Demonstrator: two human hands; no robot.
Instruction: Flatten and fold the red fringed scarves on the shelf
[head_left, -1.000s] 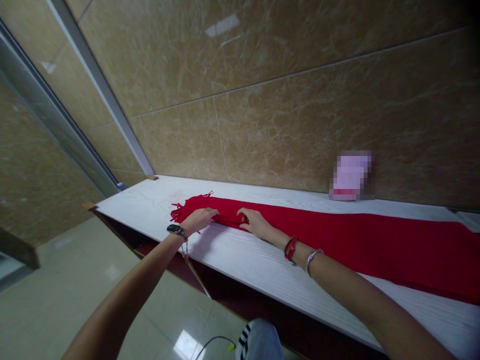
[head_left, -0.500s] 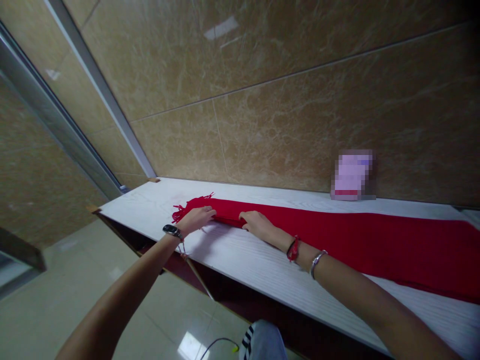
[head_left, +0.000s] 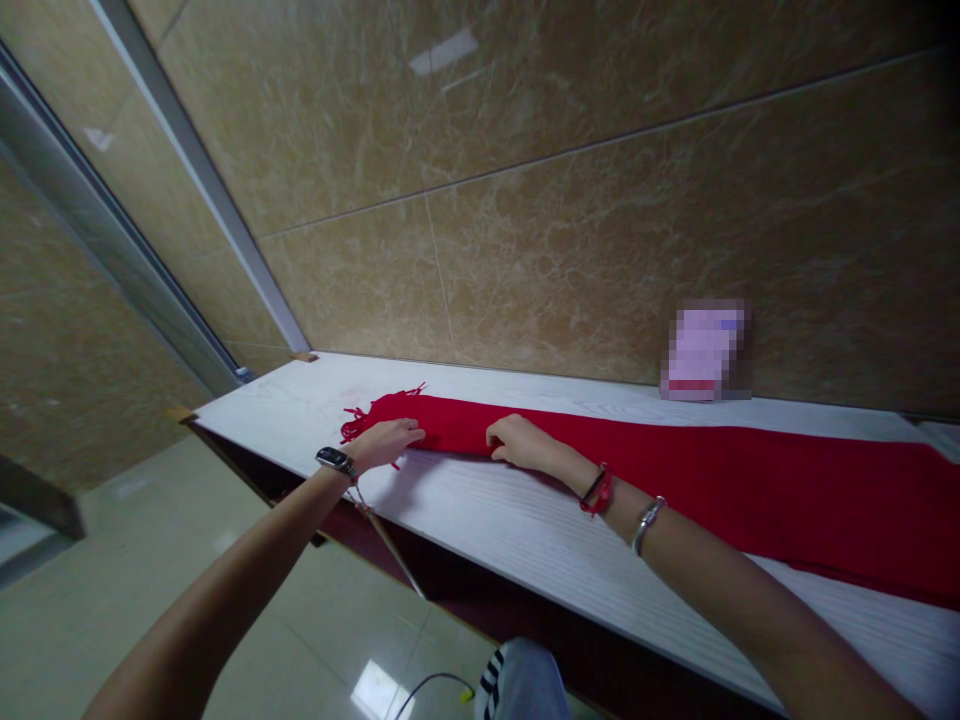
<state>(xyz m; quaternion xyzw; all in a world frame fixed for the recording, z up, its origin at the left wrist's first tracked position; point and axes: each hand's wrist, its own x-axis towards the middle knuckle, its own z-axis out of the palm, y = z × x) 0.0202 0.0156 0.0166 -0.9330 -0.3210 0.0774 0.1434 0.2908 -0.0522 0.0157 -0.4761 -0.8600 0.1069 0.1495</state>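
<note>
A long red scarf [head_left: 675, 455] lies folded lengthwise, its fringed end at the left and its other end running out of view at the right. My left hand [head_left: 386, 443], with a dark watch on its wrist, has its fingers closed at the scarf's near edge close to the fringe. Farther right, my right hand [head_left: 520, 440] rests on the same edge with its fingers curled in on the cloth. Both sets of fingertips are partly hidden. Between the hands the red cloth lies fairly flat.
The scarf lies on a long white wood-grain cabinet top [head_left: 480, 510] against a brown marbled tile wall [head_left: 525, 250]. A blurred pink item [head_left: 703, 350] leans on the wall at the back. Below the front edge are dark open compartments [head_left: 480, 580] and a tiled floor [head_left: 247, 600].
My hands have moved slightly apart along the near edge, the left one leftward and the right one rightward. The edge between them looks flatter and straighter.
</note>
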